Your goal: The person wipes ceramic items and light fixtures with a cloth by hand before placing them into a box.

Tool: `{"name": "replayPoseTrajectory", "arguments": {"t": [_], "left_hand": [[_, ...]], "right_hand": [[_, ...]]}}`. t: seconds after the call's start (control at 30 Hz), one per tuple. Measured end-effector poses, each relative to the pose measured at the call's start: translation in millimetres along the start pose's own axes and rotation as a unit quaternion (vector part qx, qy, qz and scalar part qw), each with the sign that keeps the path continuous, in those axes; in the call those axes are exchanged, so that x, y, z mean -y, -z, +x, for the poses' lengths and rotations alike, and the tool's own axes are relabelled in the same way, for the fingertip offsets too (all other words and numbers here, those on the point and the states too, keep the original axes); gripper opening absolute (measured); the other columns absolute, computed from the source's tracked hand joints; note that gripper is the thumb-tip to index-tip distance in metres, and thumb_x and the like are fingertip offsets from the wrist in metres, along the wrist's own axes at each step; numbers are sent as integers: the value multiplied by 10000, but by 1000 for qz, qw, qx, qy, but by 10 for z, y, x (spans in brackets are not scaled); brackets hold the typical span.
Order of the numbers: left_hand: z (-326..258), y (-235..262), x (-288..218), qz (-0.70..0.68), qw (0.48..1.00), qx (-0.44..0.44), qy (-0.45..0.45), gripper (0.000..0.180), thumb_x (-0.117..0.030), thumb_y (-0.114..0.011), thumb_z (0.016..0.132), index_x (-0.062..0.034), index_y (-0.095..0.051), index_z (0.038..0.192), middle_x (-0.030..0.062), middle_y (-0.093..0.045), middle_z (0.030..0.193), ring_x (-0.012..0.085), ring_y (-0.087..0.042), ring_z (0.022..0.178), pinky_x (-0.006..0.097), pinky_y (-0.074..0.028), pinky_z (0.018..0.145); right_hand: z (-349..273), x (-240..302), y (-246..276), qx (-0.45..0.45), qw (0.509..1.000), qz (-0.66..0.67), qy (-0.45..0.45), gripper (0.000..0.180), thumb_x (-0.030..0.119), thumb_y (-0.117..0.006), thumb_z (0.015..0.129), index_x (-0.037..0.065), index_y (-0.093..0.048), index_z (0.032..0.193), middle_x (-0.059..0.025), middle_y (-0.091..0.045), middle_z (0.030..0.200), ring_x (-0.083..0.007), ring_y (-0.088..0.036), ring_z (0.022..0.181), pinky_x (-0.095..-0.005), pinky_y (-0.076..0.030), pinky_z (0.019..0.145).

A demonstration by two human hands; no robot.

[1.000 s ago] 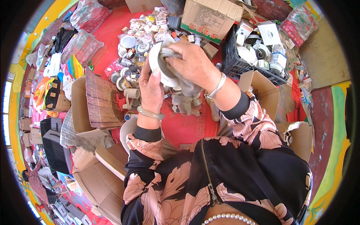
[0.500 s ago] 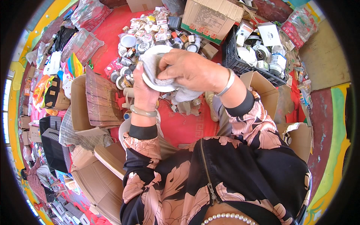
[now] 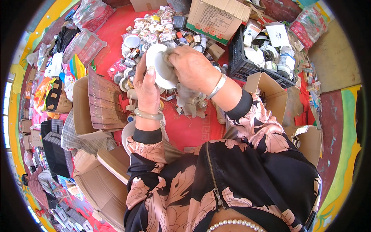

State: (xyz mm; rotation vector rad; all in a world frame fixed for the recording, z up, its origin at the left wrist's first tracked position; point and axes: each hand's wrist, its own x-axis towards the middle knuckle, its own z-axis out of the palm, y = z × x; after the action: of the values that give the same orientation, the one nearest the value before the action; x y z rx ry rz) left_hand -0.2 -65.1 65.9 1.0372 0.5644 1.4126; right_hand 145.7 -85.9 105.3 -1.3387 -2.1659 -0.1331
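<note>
A white round disc with a flat rim, like a downlight fitting [image 3: 156, 65], is tilted up in front of me. My left hand [image 3: 147, 83] grips it by its left edge, with the thumb lying on its face. Bunched in my right hand [image 3: 193, 69] is a grey cloth [image 3: 169, 62], pressed against the right side of the disc. Part of the cloth dangles below that hand, blurred by motion. The fingers on the back of the disc are hidden.
Beyond my hands a pile of small boxes and round fittings [image 3: 150, 31] covers the red floor. A black crate [image 3: 241, 58] of white fittings stands at the right, a cardboard box [image 3: 216, 19] behind. Opened cartons [image 3: 102, 102] flank me.
The disc has turned more edge-on. My right hand has shifted left and slightly down, and the cloth now sits at the disc's right side instead of across its face.
</note>
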Motion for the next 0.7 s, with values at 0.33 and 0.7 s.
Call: {"name": "replayPoseTrajectory", "arguments": {"t": [0.33,0.7], "left_hand": [[40,126,119,129,986,12,-104,549,-279,-537,766,23,-479,1221,107,-497,1140,197,-455,1082,326,-326,954],[16,-14,64,-84,991,57,86,640,-518,-356,883,-21,-381,1286,138,-494,1214,239,-494,1100,374,-369,964]], "right_hand": [[54,22,141,113,873,450,-150,157,59,-529,738,-32,-629,817,-108,-643,699,-232,-623,619,-328,-490,589],[167,-122,378,-120,659,682,-294,129,47,-510,841,-37,-595,889,-90,-636,738,-155,-627,652,-263,-507,556]]}}
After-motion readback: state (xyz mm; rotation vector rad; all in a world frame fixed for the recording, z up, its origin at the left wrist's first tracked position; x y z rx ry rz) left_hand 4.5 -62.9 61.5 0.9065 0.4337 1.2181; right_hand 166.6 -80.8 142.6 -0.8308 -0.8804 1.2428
